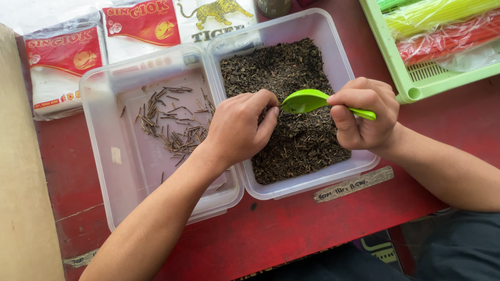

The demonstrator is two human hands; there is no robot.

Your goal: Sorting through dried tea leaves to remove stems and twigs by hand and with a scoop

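The right hand [364, 117] is gripping a green spoon [312, 100] by its handle, fingers clamped around it, and is holding the bowl of the spoon over the dry tea [297, 140] in the right tub [333, 47]. The left hand [240, 127] is hovering over the same tub, its fingers drawn together, with the fingertips [271, 109] pinching just beside the spoon's bowl; whether they are holding a bit of tea cannot be told. The left tub [104, 151] is standing touching the right one near the middle of the red table [291, 229], and a scatter of thin stems [174, 122] is lying on its floor. White and red packets [62, 67] are lying along the far edge, and a green basket [416, 78] of coloured straws [442, 26] is sitting at the far right corner.
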